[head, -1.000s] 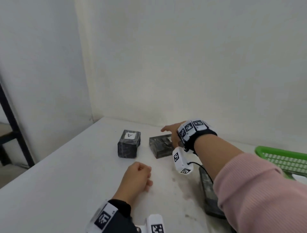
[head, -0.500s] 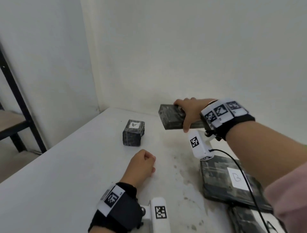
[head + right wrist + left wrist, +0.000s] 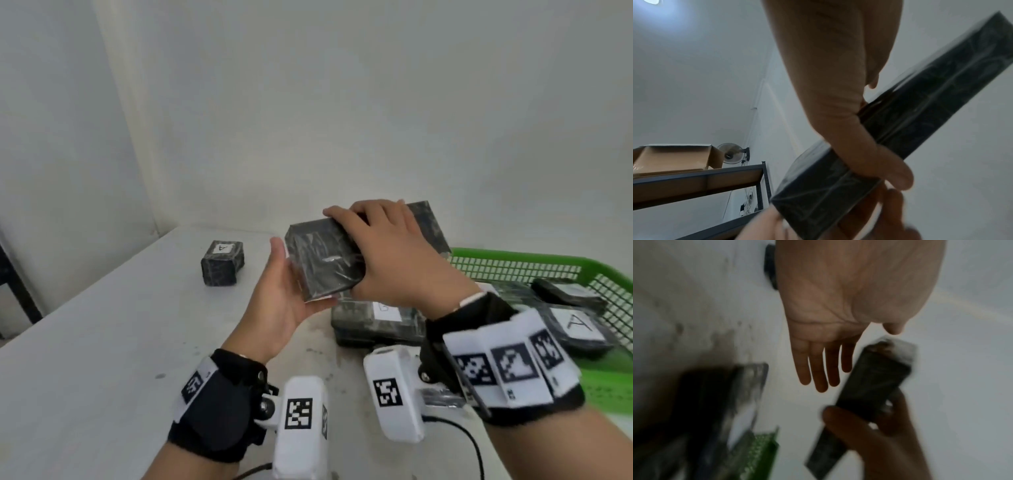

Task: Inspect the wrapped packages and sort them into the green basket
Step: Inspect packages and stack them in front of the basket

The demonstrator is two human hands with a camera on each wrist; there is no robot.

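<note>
Comparing with half a second back, the flat black-wrapped package (image 3: 329,260) has been pulled in from beyond the green basket (image 3: 606,274) and is now held up just left of its rim, with the right hand (image 3: 387,253) curled over the top. The left hand (image 3: 284,298), fisted on the table before, has been brought up with fingers straight, cupping the near end, so inspection looks to be starting, basket drop not yet done. No label is seen on the faces shown. A small "A" package (image 3: 222,262) sits well left of the basket. The shelf and cardboard box (image 3: 674,159) are only caught by the right wrist view; the left wrist view, blurry, shows the open palm (image 3: 838,305).
</note>
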